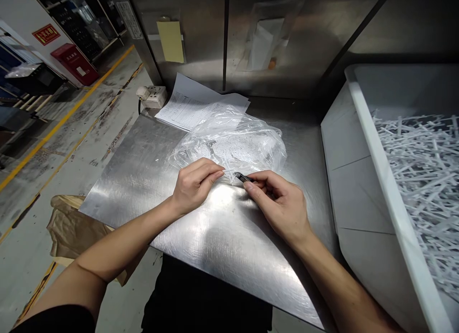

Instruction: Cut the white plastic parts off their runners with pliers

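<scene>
- A person in black clothing [206, 294] stands at a bare-metal desk [201, 242], both forearms stretched over its near edge.
- At lower left, a crumpled brown paper-like sack [73, 225] lies on the floor [118, 304], partly behind the left forearm.
- The right hand [281, 204] has its grip closed around a small black tool [244, 177], thumb along the side, the tip pointing left.
- The left hand [196, 185] pinches a thin white piece [229, 170], its grip closed to thumb and fingertips; the piece reaches right, close to the tool's tip, though whether they touch cannot be told.
- At right stands a large pale bin [353, 189], heaped inside with slim white branching pieces [430, 175].
- Just beyond the hands, a clear plastic bag [267, 139] spreads crumpled across the desk, overlapping printed sheets [190, 103].
- Left of the sheets, a white socket block [156, 98] holds a plug [142, 92] at the desk's edge.
- Behind rises a metal panel [206, 41] bearing a yellow note [171, 42] and a clear sleeve [265, 43].
- Farther off at left, a red box [74, 64] stands below a red sign [46, 34], near loaded shelves [95, 24].
</scene>
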`<state>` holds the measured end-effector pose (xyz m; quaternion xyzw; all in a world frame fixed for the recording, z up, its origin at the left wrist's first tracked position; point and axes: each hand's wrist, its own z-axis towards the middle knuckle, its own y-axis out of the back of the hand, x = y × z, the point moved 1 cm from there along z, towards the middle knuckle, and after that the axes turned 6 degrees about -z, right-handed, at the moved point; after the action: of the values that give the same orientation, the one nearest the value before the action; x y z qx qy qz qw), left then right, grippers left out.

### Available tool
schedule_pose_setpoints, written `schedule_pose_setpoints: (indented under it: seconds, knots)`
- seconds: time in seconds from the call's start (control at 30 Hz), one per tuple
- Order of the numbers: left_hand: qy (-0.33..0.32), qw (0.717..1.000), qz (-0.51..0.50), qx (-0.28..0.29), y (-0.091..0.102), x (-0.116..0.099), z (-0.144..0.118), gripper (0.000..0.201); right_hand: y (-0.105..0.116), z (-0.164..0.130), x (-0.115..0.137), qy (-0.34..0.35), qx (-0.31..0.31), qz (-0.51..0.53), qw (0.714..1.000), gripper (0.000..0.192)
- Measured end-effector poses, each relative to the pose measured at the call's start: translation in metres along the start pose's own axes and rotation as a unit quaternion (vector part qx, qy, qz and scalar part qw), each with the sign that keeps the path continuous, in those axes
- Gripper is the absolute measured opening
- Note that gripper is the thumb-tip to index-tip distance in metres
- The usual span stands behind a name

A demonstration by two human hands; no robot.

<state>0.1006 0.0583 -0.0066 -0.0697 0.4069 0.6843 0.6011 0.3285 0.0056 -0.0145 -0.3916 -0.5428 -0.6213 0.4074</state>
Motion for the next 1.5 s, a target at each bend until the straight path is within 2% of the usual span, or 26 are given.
schedule_pose_setpoints:
  seconds: [0.43, 0.7, 0.83, 1.07, 1.5]
  knots:
    - [-0.006, 1.0, 0.002, 0.001, -0.001, -0.001, 0.0, 0.009, -0.002, -0.001, -0.002, 0.006, -0.002, -0.013, 1.0, 0.024]
    - [0.076, 0.996, 0.028, 0.032, -0.002, -0.003, -0.001, 0.012, -0.005, 0.0, -0.008, -0.046, 0.013, 0.006, 0.999, 0.029]
    - [0.09, 0.995, 0.041, 0.033, -0.002, -0.001, -0.002, 0.013, -0.003, 0.001, -0.008, -0.059, 0.011, 0.016, 0.998, 0.031]
    - [0.082, 0.996, 0.034, 0.028, -0.001, 0.0, -0.003, 0.015, -0.003, 0.001, 0.003, -0.032, 0.037, 0.06, 0.997, 0.025]
    - [0.066, 0.997, 0.031, 0.017, 0.0, -0.001, -0.002, 0.013, -0.001, 0.0, 0.008, -0.014, 0.035, 0.04, 0.998, 0.02]
